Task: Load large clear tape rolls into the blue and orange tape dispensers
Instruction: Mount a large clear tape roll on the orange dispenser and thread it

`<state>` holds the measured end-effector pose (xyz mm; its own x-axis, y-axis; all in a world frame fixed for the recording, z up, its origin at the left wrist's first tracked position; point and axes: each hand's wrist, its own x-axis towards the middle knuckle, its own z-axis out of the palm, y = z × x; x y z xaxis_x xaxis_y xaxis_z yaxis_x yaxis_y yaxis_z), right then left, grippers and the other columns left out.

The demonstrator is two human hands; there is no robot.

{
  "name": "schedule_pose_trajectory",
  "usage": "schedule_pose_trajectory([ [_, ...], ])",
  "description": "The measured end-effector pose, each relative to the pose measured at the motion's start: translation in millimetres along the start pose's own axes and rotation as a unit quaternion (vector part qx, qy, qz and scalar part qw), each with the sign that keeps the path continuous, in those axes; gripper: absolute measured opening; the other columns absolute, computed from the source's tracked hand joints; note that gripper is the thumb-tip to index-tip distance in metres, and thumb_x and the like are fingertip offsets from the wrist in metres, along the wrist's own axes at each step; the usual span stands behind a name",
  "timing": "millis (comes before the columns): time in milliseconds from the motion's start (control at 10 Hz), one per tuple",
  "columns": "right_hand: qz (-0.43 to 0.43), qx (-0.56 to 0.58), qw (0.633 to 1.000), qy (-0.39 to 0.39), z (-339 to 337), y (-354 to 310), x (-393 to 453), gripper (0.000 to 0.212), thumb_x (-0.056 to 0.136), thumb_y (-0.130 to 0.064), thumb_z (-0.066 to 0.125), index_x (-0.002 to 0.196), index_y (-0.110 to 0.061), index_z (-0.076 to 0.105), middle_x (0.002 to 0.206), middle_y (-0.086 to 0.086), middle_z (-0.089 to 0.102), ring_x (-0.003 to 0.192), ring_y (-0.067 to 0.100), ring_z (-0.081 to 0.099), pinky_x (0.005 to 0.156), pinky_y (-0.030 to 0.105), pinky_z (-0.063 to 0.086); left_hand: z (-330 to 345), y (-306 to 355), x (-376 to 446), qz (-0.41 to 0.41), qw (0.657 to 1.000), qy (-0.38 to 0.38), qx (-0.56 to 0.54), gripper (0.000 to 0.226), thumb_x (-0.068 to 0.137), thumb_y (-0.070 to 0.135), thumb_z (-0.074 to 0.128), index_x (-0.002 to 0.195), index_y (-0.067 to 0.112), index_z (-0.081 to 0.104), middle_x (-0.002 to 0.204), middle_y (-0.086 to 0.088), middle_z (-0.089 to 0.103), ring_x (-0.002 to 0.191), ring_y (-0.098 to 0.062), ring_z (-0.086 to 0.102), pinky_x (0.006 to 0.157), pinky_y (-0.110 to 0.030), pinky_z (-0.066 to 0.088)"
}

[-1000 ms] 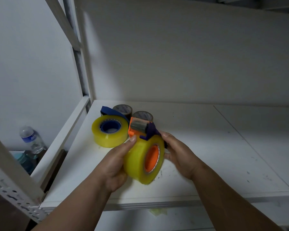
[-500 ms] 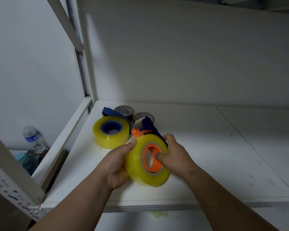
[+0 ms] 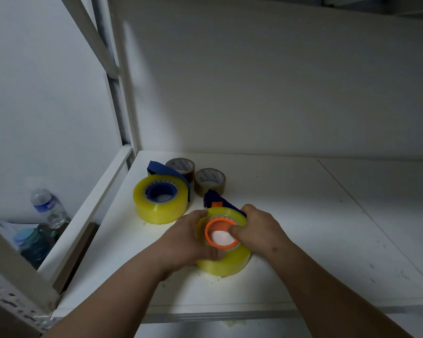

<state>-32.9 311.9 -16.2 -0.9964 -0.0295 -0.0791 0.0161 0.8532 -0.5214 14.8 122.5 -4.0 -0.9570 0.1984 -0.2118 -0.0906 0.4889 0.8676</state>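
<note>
A large clear yellowish tape roll [image 3: 226, 263] lies flat on the white shelf [image 3: 303, 240], with the orange dispenser hub [image 3: 220, 236] inside its core and a dark blue dispenser arm [image 3: 214, 200] sticking out behind. My left hand [image 3: 188, 240] grips the roll's left side. My right hand [image 3: 259, 228] holds its right side, thumb on the orange rim. Further back left, a second clear roll [image 3: 160, 201] lies flat around the blue dispenser hub [image 3: 160, 192].
Two small brown tape rolls [image 3: 209, 181] stand behind the dispensers near the back wall. A shelf upright [image 3: 122, 93] rises at the left. Below left, outside the shelf, stand plastic bottles [image 3: 48, 208].
The roll on the orange dispenser went from held upright above the shelf to lying flat on it. Both hands came down with it, and my right thumb moved onto the orange rim.
</note>
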Motion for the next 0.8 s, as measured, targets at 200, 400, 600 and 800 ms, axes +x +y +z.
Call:
schedule_pose_trajectory([
  [200,0.001,0.014,0.999,0.036,-3,-7,14,0.038,0.079,-0.045,0.064,0.105,-0.02,0.051,0.094,0.005,0.065,0.084,0.026,0.062,0.071,0.034,0.051,5,-3,16,0.03,0.96,0.038,0.276,0.095,0.069,0.049,0.081,0.149,0.04,0.029,0.166,-0.004,0.005,0.15,-0.028,0.009,0.116,-0.041,0.025],
  [400,-0.044,-0.037,0.996,0.071,-12,-7,23,0.062,0.083,-0.045,0.059,0.136,-0.02,0.039,0.129,0.011,0.048,0.116,0.032,0.051,0.091,0.038,0.046,9,-7,28,0.136,0.903,0.107,0.393,0.053,0.082,0.054,0.064,0.133,0.044,0.053,0.159,0.011,0.029,0.141,-0.019,0.03,0.108,-0.04,0.027],
  [600,-0.121,-0.081,0.989,-0.013,-10,-3,19,0.065,0.073,-0.06,0.058,0.131,-0.031,0.047,0.139,0.001,0.036,0.127,0.025,0.035,0.103,0.039,0.035,7,-11,45,0.184,0.913,0.087,0.354,0.045,0.09,0.031,0.064,0.135,0.028,0.058,0.145,0.003,0.054,0.138,-0.017,0.039,0.109,-0.029,0.036],
  [800,-0.104,-0.096,0.989,0.046,-20,-11,21,0.049,0.082,-0.05,0.058,0.126,-0.028,0.052,0.137,0.003,0.046,0.126,0.028,0.038,0.102,0.039,0.033,9,-16,51,0.185,0.913,0.093,0.351,0.048,0.093,0.032,0.06,0.14,0.028,0.053,0.152,0.003,0.046,0.145,-0.018,0.03,0.115,-0.03,0.029],
])
